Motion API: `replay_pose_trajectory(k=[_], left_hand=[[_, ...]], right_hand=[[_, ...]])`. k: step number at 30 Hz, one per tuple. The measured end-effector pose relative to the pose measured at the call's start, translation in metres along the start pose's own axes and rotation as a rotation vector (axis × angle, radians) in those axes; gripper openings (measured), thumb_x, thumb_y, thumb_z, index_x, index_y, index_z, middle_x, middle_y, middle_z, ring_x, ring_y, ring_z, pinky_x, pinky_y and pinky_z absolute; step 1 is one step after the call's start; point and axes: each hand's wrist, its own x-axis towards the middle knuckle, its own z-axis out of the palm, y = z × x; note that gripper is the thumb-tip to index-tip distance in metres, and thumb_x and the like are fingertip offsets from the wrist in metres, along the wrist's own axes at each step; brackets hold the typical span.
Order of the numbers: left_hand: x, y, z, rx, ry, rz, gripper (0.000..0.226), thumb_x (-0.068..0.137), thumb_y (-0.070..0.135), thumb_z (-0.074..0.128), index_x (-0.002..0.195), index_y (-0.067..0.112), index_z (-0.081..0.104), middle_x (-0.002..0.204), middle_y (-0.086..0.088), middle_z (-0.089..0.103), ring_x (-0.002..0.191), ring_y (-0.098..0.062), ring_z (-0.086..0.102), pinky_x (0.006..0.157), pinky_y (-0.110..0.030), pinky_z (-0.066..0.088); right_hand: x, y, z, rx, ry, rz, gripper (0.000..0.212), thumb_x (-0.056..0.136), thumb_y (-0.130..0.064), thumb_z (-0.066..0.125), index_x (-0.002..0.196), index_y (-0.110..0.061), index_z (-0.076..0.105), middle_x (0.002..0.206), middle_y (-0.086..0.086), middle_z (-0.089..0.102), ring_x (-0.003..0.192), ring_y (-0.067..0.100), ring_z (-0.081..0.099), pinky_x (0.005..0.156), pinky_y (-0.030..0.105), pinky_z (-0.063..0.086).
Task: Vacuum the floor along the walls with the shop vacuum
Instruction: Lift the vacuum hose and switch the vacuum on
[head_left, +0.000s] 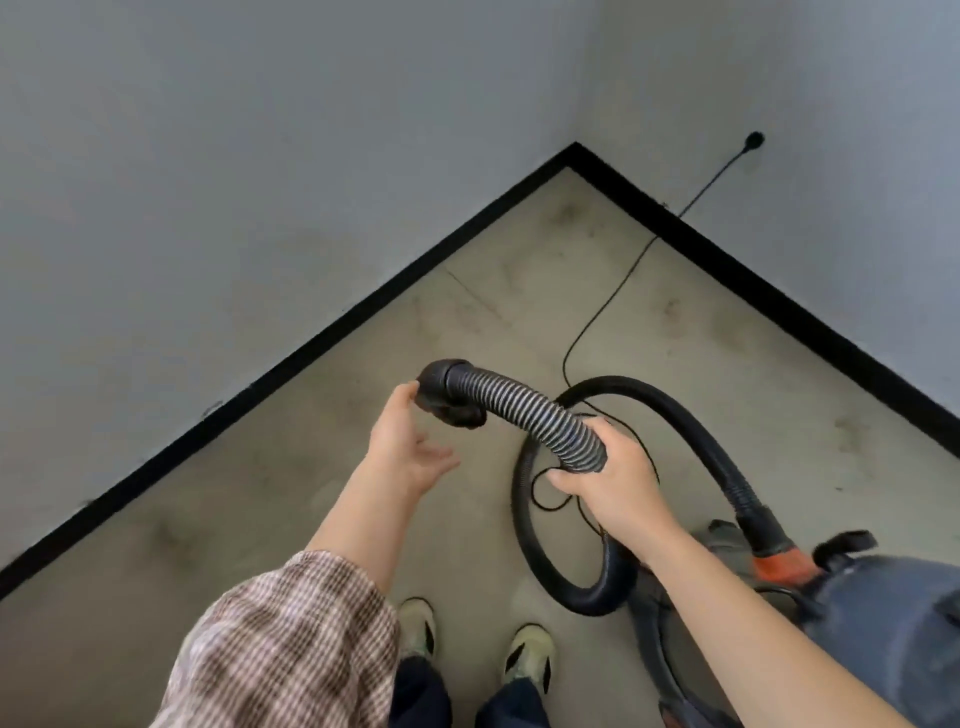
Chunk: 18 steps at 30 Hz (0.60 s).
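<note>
Hose, head view: raised off the floor, right hand wrapped round it a little behind the cuff, likely to steer the open end. Left hand slack-fingered, holding nothing, just beside the cuff; about to steady it, I'd judge. Vacuum stands at the person's right, spare hose looped on the floor. Cord runs to a wall plug. Skirting ahead, nozzle not yet down there.

Checked sleeve, dark trousers, pale shoes
</note>
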Motion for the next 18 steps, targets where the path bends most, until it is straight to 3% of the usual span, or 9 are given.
replay_pose_trajectory(k=[2,5,7,9,11,13,15,16,18], left_hand=[[0.009,0.001,-0.029,-0.219,-0.172,-0.079,0.087,0.094,0.047,0.057,0.149,-0.008,0.018,0.150,-0.028,0.033,0.137,-0.040,0.037,0.114,-0.048,0.032],[0.023,0.007,-0.056,-0.446,-0.315,0.020,0.072,0.094,0.038,0.058,0.145,-0.006,0.033,0.138,-0.027,0.050,0.128,-0.034,0.051,0.097,-0.043,0.049],[0.029,0.012,-0.071,-0.472,-0.331,0.116,0.055,0.091,0.026,0.062,0.136,0.000,0.046,0.124,-0.022,0.063,0.116,-0.031,0.061,0.084,-0.038,0.055],[0.036,0.011,-0.089,-0.417,-0.300,0.199,0.046,0.086,0.021,0.065,0.126,0.002,0.054,0.116,-0.019,0.068,0.108,-0.028,0.066,0.083,-0.035,0.058],[0.044,0.004,-0.110,-0.361,-0.274,0.269,0.034,0.088,0.016,0.065,0.118,0.003,0.059,0.110,-0.015,0.072,0.100,-0.024,0.070,0.081,-0.034,0.060],[0.050,-0.002,-0.132,-0.323,-0.270,0.318,0.027,0.089,0.013,0.064,0.115,0.005,0.061,0.105,-0.012,0.073,0.095,-0.021,0.070,0.082,-0.033,0.059],[0.056,-0.006,-0.151,-0.293,-0.262,0.360,0.026,0.087,0.014,0.065,0.112,0.006,0.064,0.102,-0.009,0.073,0.090,-0.017,0.071,0.080,-0.032,0.059],[0.058,-0.008,-0.160,-0.283,-0.264,0.373,0.028,0.085,0.016,0.067,0.112,0.007,0.064,0.098,-0.007,0.074,0.086,-0.014,0.071,0.078,-0.031,0.059],[0.065,-0.013,-0.179,-0.257,-0.277,0.373,0.031,0.083,0.018,0.067,0.112,0.006,0.065,0.090,-0.004,0.075,0.080,-0.011,0.070,0.077,-0.029,0.058]], right_hand=[[0.002,-0.008,0.021,-0.022,-0.088,-0.039,0.031,0.075,-0.014,0.081,0.092,-0.028,0.060,0.081,-0.007,0.064,0.072,0.000,0.060,0.056,0.011,0.043],[0.004,-0.012,0.047,0.011,-0.236,-0.042,0.034,0.072,-0.010,0.083,0.092,-0.026,0.061,0.080,0.001,0.064,0.068,0.000,0.060,0.056,0.010,0.045],[0.009,-0.013,0.059,-0.050,-0.370,-0.020,0.040,0.069,-0.008,0.085,0.098,-0.022,0.062,0.083,0.007,0.065,0.075,0.011,0.062,0.063,0.015,0.049],[0.016,-0.015,0.067,-0.131,-0.581,0.041,0.051,0.062,-0.008,0.086,0.105,-0.021,0.061,0.093,0.009,0.066,0.087,0.021,0.064,0.078,0.027,0.054],[0.024,-0.023,0.079,-0.062,-0.748,0.158,0.062,0.055,-0.009,0.071,0.115,-0.017,0.059,0.113,0.013,0.064,0.107,0.026,0.060,0.093,0.038,0.050],[0.039,-0.039,0.104,0.124,-0.695,0.242,0.060,0.060,-0.008,0.057,0.120,-0.012,0.059,0.124,0.012,0.062,0.119,0.025,0.054,0.102,0.043,0.042],[0.058,-0.064,0.144,0.174,-0.550,0.179,0.040,0.083,-0.009,0.050,0.121,-0.013,0.062,0.123,0.006,0.065,0.121,0.021,0.053,0.107,0.045,0.035],[0.066,-0.079,0.168,0.122,-0.533,0.122,0.031,0.092,-0.015,0.048,0.120,-0.015,0.064,0.119,0.003,0.068,0.117,0.017,0.056,0.104,0.041,0.037],[0.073,-0.109,0.222,-0.022,-0.621,0.004,0.023,0.096,-0.033,0.054,0.104,-0.018,0.070,0.099,-0.006,0.074,0.095,0.007,0.064,0.083,0.022,0.046]])
